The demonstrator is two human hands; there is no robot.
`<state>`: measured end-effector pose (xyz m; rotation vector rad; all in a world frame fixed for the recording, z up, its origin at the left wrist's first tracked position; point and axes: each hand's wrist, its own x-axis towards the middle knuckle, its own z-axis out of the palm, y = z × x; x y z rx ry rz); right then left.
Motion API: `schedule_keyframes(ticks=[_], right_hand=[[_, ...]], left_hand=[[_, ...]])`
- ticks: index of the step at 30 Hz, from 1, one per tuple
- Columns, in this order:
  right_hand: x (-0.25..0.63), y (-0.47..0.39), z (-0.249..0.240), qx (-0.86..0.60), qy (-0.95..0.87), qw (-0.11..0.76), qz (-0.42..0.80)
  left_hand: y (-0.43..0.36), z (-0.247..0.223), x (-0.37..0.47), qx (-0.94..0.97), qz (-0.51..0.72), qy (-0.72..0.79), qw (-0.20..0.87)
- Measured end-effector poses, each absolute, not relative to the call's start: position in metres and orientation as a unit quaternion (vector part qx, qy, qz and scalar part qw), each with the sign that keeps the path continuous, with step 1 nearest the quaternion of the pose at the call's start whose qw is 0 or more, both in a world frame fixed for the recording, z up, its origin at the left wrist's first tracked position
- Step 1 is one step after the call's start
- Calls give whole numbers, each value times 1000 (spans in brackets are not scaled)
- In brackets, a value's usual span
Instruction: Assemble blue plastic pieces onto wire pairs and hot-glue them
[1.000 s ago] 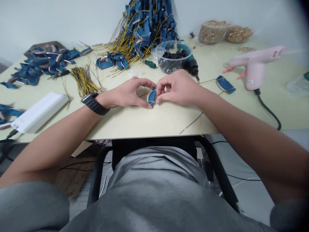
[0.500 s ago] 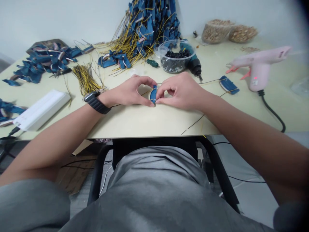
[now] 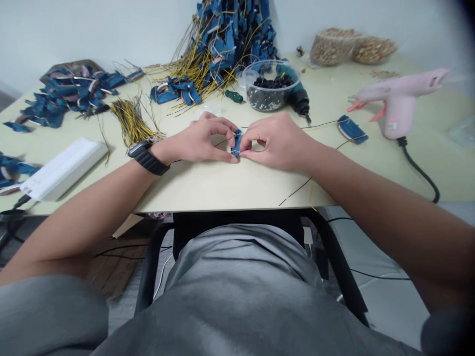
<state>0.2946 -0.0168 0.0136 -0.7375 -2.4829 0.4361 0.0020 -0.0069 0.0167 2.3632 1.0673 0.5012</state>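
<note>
A small blue piece with thin wires [image 3: 236,144] lies between my two hands, over the front middle of the table. My left hand [image 3: 204,138], with a black watch on its wrist, grips the piece between thumb and fingers along its left side. My right hand [image 3: 276,141] pinches at its right edge, thumb and index fingertip together. Whether those fingertips hold the piece itself or a wire on it is too small to tell. A similar blue piece [image 3: 352,129] with wires lies to the right of my right hand.
A pink glue gun [image 3: 401,96] stands at the right. Behind my hands are a clear tub [image 3: 272,94] of small black parts and a power screwdriver [image 3: 299,101]. Blue pieces [image 3: 67,94] and a yellow wire bundle [image 3: 133,121] lie left, near a white box [image 3: 65,168].
My left index finger has bent down onto the blue piece, covering part of it. The piece has turned slightly in my fingers; my right hand stays almost in place.
</note>
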Motion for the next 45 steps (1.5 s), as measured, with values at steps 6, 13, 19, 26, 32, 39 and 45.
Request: schedule_keyframes(ticks=[6, 13, 19, 26, 32, 39, 45], right_hand=[[292, -20, 17, -269, -915, 248, 168], [295, -17, 16, -286, -912, 243, 169], [296, -15, 18, -307, -902, 249, 172], [290, -12, 16, -290, -906, 253, 178], [287, -10, 14, -294, -907, 249, 167], [285, -10, 11, -275, -912, 260, 158], [285, -10, 12, -306, -906, 245, 163]], left_hand=[[-8, 19, 1, 865, 168, 399, 253], [-7, 13, 4, 861, 177, 408, 248], [-6, 11, 4, 860, 175, 408, 251], [-6, 11, 5, 860, 173, 412, 248], [-6, 12, 6, 857, 178, 408, 258], [-11, 19, 11, 857, 182, 400, 271], [-11, 21, 10, 855, 179, 401, 277]])
